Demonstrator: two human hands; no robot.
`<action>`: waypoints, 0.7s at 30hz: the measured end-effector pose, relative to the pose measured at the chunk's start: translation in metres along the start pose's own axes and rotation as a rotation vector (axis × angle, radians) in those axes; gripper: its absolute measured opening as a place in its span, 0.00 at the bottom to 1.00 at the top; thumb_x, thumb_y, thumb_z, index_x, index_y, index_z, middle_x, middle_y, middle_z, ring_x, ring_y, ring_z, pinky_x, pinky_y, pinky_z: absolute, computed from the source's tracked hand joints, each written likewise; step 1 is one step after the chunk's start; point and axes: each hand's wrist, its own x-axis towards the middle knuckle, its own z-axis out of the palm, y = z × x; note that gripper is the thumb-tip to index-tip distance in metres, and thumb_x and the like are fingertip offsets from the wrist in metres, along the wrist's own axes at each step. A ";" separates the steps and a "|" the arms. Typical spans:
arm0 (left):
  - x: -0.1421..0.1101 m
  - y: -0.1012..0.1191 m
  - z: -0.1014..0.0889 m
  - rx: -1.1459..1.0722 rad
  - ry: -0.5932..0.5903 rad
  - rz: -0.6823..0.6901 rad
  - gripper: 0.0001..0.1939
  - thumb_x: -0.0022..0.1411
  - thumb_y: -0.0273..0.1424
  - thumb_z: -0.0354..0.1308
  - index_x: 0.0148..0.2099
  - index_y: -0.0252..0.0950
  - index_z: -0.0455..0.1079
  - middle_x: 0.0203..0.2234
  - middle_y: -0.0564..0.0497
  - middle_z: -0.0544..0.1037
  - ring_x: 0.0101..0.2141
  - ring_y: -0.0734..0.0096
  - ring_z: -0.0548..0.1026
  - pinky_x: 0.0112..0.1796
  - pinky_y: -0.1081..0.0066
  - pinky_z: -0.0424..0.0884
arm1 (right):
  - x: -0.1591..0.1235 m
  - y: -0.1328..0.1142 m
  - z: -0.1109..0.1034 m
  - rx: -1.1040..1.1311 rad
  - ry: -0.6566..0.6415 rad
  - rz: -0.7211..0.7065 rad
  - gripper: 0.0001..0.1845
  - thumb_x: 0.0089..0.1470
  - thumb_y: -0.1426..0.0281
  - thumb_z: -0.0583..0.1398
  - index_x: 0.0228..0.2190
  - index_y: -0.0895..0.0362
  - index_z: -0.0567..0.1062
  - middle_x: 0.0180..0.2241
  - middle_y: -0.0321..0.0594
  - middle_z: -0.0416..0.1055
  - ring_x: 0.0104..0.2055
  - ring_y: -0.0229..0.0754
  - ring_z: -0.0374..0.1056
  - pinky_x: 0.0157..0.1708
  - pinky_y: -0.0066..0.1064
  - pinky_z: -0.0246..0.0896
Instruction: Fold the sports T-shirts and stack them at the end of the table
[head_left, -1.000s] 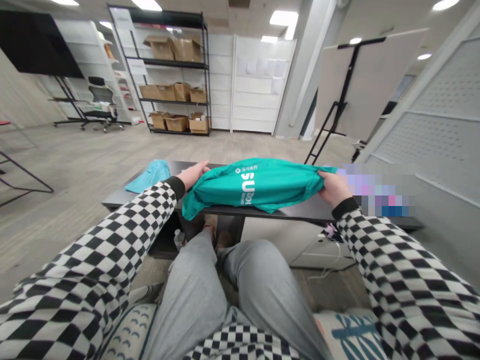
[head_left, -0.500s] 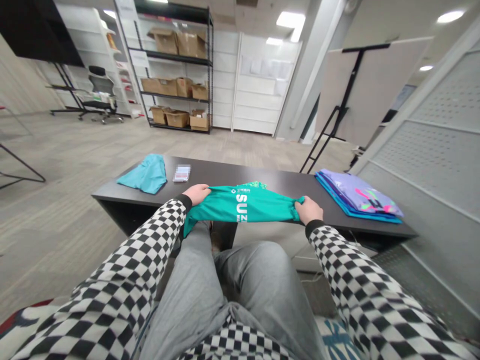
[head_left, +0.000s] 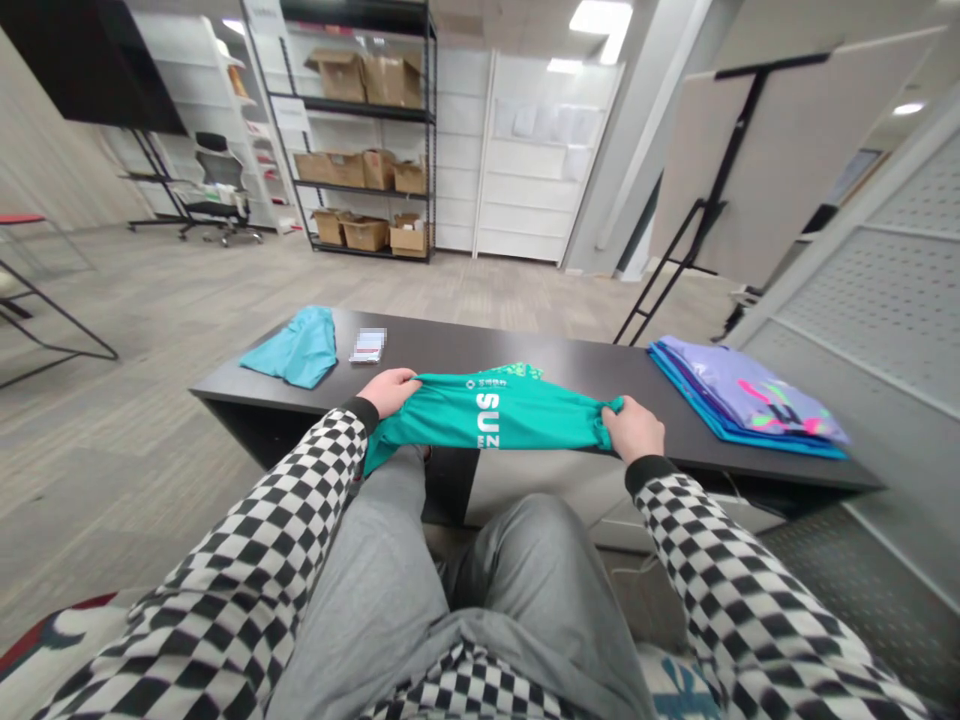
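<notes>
Teal shirt [head_left: 487, 418] stretches sideways between a seated person's two hands, its long axis running left to right across their front and roughly along the near edge of the dark table [head_left: 570, 362]. White printed lettering faces up at the middle of the cloth, and the lower corner on the person's left droops past the table edge toward their lap. The left hand [head_left: 386, 392] is at one end, its fingers [head_left: 397, 382] bent over the cloth and closed on it. The right hand [head_left: 634, 430] has the opposite end, which is bunched up, and its fingers [head_left: 619, 412] are pinched into the fabric. Neither hand is open, and the cloth runs taut between them. The shirt lies equally between the hands, neither clearly nearer. Just behind it, a green patterned garment [head_left: 521, 371] shows on the table. Farther left lies a light blue folded garment [head_left: 294, 347], with a small blurred packet [head_left: 367, 345] beside it. Toward the right end of the table sits a folded stack of lavender and blue clothing [head_left: 750, 400], well apart from the right hand. Checkered sleeves [head_left: 255, 530] cover both forearms, and grey trousers [head_left: 525, 570] fill the space below.
</notes>
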 end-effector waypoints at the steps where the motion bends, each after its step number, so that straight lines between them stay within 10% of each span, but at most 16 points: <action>1: -0.002 0.001 0.000 -0.001 -0.003 -0.002 0.19 0.61 0.51 0.62 0.38 0.41 0.82 0.33 0.49 0.85 0.40 0.52 0.81 0.44 0.62 0.74 | 0.001 0.003 0.002 0.035 0.014 0.001 0.18 0.66 0.58 0.57 0.47 0.54 0.81 0.46 0.57 0.82 0.52 0.63 0.78 0.54 0.51 0.68; 9: -0.008 -0.005 0.002 -0.159 -0.041 -0.035 0.22 0.65 0.52 0.61 0.42 0.40 0.83 0.35 0.51 0.86 0.41 0.55 0.82 0.46 0.63 0.76 | 0.045 0.042 0.001 0.886 0.060 0.208 0.31 0.55 0.57 0.63 0.58 0.54 0.76 0.52 0.49 0.82 0.52 0.55 0.79 0.53 0.45 0.75; 16: -0.007 -0.008 0.005 -0.439 -0.079 -0.132 0.30 0.61 0.59 0.69 0.48 0.38 0.85 0.38 0.47 0.89 0.42 0.53 0.85 0.49 0.59 0.80 | 0.037 -0.038 -0.005 0.368 -0.072 -0.526 0.25 0.70 0.56 0.60 0.60 0.57 0.79 0.63 0.57 0.78 0.67 0.60 0.73 0.71 0.49 0.64; 21: -0.014 0.001 0.001 -0.477 -0.128 -0.182 0.35 0.56 0.64 0.73 0.45 0.37 0.86 0.38 0.44 0.90 0.42 0.50 0.86 0.51 0.55 0.81 | 0.037 -0.087 -0.004 0.094 -0.318 -0.555 0.23 0.74 0.54 0.60 0.57 0.56 0.82 0.59 0.55 0.82 0.61 0.58 0.77 0.63 0.44 0.69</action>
